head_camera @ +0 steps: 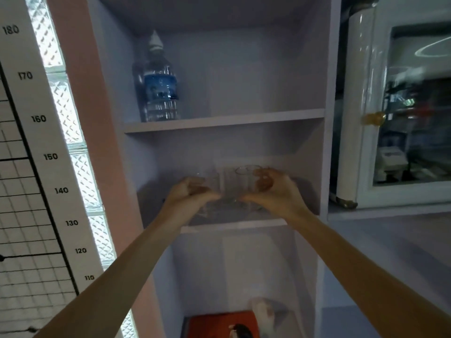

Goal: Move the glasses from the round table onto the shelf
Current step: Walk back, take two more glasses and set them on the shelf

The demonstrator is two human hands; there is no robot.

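Both my arms reach into the middle compartment of a pale lilac shelf unit (234, 224). My left hand (188, 195) is wrapped around a clear drinking glass (210, 184) on the left. A second clear glass (245, 181) is gripped by my right hand (271, 191). The two glasses are side by side, nearly touching, low over the shelf board. They are transparent and blurred, so I cannot tell whether their bases rest on the board. The round table is out of view.
A water bottle (159, 81) with a blue label stands on the shelf above, at the left. An orange box (219, 323) lies in the compartment below. A height chart (39, 142) hangs at the left; a glass-door cabinet (402, 106) stands at the right.
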